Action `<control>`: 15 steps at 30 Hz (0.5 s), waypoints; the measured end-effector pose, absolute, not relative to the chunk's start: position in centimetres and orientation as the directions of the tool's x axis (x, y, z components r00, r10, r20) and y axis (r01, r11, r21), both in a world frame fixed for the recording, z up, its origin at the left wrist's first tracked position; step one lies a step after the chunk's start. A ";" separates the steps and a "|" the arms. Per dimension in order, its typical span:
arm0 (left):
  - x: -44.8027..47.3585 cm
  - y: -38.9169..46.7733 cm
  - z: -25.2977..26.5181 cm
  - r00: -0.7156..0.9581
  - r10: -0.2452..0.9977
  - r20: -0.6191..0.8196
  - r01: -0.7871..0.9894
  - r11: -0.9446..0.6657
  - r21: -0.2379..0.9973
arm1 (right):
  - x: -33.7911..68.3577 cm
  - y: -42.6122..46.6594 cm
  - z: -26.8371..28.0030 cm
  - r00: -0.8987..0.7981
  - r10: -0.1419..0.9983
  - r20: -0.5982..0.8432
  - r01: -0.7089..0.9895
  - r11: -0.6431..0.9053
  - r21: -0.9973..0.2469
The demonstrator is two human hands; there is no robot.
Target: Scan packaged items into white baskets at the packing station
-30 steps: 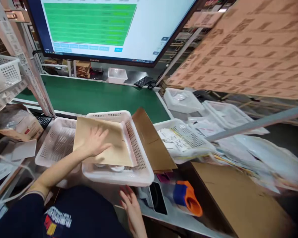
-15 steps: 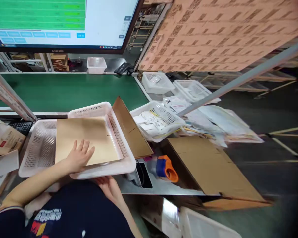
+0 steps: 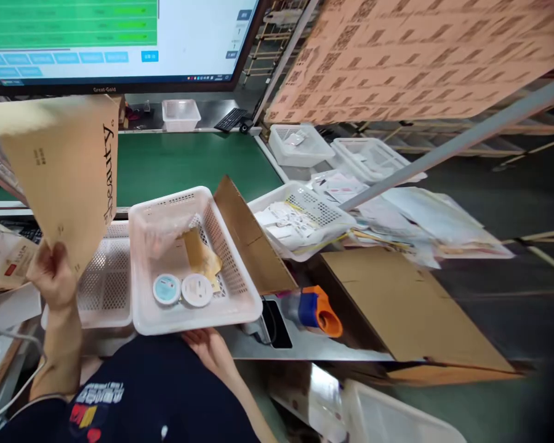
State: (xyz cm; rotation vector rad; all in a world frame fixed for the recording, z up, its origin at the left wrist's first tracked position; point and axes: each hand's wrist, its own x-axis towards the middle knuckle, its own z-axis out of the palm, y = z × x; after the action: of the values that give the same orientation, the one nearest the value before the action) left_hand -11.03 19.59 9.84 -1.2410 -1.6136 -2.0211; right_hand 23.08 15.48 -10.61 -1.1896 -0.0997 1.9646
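My left hand [image 3: 55, 277] grips the lower end of a large brown kraft paper envelope [image 3: 69, 178] with dark "beauty" lettering, raised at the left in front of the monitor; its top is blurred. At my waist, a white plastic basket [image 3: 189, 319] holds two round tubs, one with a blue lid [image 3: 167, 289] and one with a white lid [image 3: 197, 290]. A crumpled yellow-brown packet [image 3: 203, 253] and clear plastic lie behind them. My right hand [image 3: 207, 347] is at the basket's near edge, its fingertips hidden beneath the rim.
A second white basket [image 3: 106, 283] adjoins on the left. To the right are an open cardboard box [image 3: 410, 301], an orange and blue tape dispenser [image 3: 321, 311], a phone [image 3: 277, 324] and a basket of papers [image 3: 323, 206]. A monitor [image 3: 189, 43] hangs above the green surface [image 3: 189, 163].
My left hand, which lay flat on the envelope in the basket, has lifted it up and to the left. The tubs and packet beneath are now uncovered. My right hand stays at the rim.
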 end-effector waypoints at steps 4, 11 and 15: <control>-7.3 20.1 6.9 -0.446 0.431 0.784 0.722 -0.345 0.600 | 23.0 15.3 -10.7 -0.232 0.691 -0.685 -0.590 -0.659 -0.466; -1.2 17.9 1.9 0.452 0.877 -0.161 0.891 -0.436 0.124 | 24.8 14.4 -11.1 -0.253 0.651 -0.716 -0.591 -0.690 -0.418; 1.7 18.5 1.5 0.516 0.814 -0.265 0.849 -0.527 0.033 | 25.3 13.8 -11.4 -0.218 0.636 -0.740 -0.571 -0.698 -0.432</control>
State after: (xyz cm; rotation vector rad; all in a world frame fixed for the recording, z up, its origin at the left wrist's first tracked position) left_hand 1.67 18.54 1.51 -2.8707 -1.5882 0.3609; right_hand 25.25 13.81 -11.37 -1.2492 -0.0848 1.9846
